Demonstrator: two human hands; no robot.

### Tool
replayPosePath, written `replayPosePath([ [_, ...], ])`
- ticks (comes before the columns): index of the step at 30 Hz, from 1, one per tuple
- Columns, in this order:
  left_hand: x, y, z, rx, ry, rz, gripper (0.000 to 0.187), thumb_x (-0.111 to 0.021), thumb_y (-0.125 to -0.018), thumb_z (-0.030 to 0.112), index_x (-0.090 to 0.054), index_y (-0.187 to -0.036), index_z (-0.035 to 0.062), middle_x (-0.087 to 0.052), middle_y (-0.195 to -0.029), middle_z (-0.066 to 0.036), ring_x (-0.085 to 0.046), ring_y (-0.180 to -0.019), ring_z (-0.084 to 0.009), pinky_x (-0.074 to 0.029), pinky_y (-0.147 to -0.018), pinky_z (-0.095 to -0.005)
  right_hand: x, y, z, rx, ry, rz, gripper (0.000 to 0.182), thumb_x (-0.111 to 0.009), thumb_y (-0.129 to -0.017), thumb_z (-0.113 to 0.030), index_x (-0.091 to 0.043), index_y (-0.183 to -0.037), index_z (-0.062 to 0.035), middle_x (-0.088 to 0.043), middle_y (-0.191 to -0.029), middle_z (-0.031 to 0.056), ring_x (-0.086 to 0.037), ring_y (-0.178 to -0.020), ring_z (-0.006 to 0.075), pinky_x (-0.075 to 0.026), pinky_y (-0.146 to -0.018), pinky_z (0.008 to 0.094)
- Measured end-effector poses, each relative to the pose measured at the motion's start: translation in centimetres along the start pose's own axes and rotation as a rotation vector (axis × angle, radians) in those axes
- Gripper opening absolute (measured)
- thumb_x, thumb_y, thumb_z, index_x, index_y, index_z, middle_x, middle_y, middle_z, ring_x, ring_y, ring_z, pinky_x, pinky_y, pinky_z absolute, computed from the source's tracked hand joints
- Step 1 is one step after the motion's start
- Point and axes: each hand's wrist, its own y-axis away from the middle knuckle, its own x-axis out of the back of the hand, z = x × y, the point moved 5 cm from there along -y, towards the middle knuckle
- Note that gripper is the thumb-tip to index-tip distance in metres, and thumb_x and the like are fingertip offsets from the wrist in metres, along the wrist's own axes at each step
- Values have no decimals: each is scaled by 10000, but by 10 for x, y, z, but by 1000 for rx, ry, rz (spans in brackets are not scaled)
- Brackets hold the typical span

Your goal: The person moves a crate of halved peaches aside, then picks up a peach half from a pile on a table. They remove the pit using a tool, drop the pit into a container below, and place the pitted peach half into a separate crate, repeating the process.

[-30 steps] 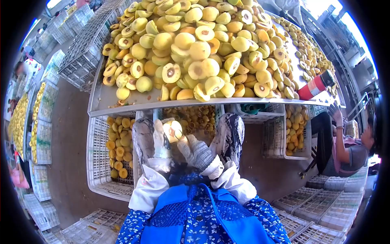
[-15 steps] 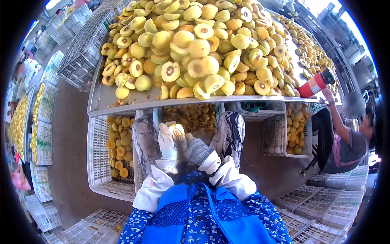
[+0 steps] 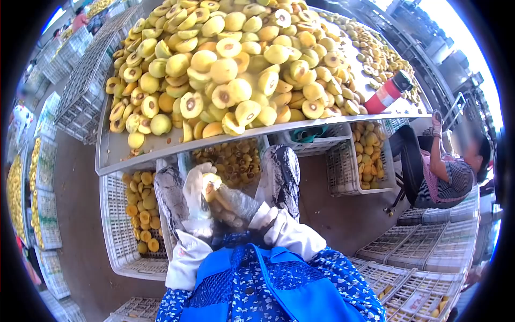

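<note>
My left hand point(image 3: 197, 190), in a pale glove, is closed round a halved yellow fruit point(image 3: 211, 183) above my lap. Close against it on the right is my right hand point(image 3: 232, 205), in a grey glove, with its fingers bent at the fruit; what it grips, if anything, is too blurred to tell. Beyond both hands, a large heap of halved yellow fruit point(image 3: 222, 70) with brown centres lies on the metal table point(image 3: 161, 153). Under the table edge, between my knees, a crate holds more fruit pieces point(image 3: 236, 161).
A white crate point(image 3: 115, 231) with fruit stands at the left, another crate point(image 3: 343, 172) at the right. A red container point(image 3: 383, 96) lies on the table. A seated person point(image 3: 442, 172) is at the right, above stacked crates point(image 3: 418, 247). More crates stand far left.
The view has turned and shifted, so the table and crates appear farther left. My right hand has tilted lower beside the fruit. The seated person's arm has come down from the red container.
</note>
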Motion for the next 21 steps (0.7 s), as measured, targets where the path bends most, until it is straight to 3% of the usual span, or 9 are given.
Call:
replayPosePath([
  [2,7,7,-7,138,207,27,244,-541,-908,208,-596,-992,-15,-647,-857,-88,-619,-717,-165,-497,-654,-263,-18,6,-7,35,-2,-31,468,-480,-852,-599,-543,-770,-142,-440,-488,-25,-346,-321,88,-231,-294,236],
  [5,8,17,10,93,-54,-8,155,-545,-889,106,-605,-941,-28,-643,-841,-76,-545,-659,-49,-430,-563,-186,-1,3,1,-20,234,-72,466,-458,-866,-589,-538,-727,-151,-431,-479,-15,-335,-310,94,-235,-290,241],
  [8,3,26,32,-43,-274,-175,100,-587,-825,18,-610,-915,-17,-645,-858,-61,-572,-720,-71,-464,-623,-212,16,5,6,-29,578,-39,470,-446,-872,-587,-532,-717,-151,-430,-477,-4,-335,-306,103,-234,-287,238],
  [11,-9,28,50,-272,-453,-262,115,-610,-778,-22,-611,-891,-8,-648,-876,-64,-598,-782,-104,-486,-682,-244,-7,18,3,157,312,-193,466,-436,-881,-584,-515,-773,-138,-443,-487,2,-356,-306,119,-251,-279,252],
  [13,-20,27,62,-458,-558,-296,110,-611,-775,-22,-613,-884,-7,-648,-879,-69,-599,-788,-105,-486,-682,-246,-25,40,9,-124,-50,-272,449,-433,-888,-573,-508,-805,-138,-452,-499,2,-360,-317,119,-255,-283,257],
  [17,-20,26,30,118,-144,-252,69,-589,-847,29,-618,-878,-26,-647,-860,-70,-586,-762,-92,-473,-663,-225,-21,56,-13,-266,241,-79,386,-454,-897,-535,-507,-860,-154,-464,-537,-9,-350,-343,91,-243,-293,238],
  [18,-21,27,25,85,-114,-251,103,-567,-879,53,-627,-887,-30,-649,-859,-69,-578,-753,-86,-465,-659,-213,-5,41,3,-366,-103,-357,389,-452,-899,-534,-527,-849,-155,-468,-541,-13,-343,-339,91,-248,-297,232],
  [19,-23,27,23,140,-65,-249,138,-565,-889,92,-632,-888,-28,-652,-868,-78,-588,-735,-100,-474,-653,-222,-1,41,-1,-276,112,-221,389,-436,-909,-526,-549,-882,-155,-483,-568,-8,-351,-358,94,-247,-306,234],
  [21,-27,28,22,252,126,-198,187,-551,-902,143,-636,-879,-23,-657,-872,-101,-613,-701,-132,-501,-630,-249,6,27,18,33,-2,-256,398,-437,-911,-524,-566,-903,-147,-496,-581,9,-384,-365,101,-268,-307,241],
])
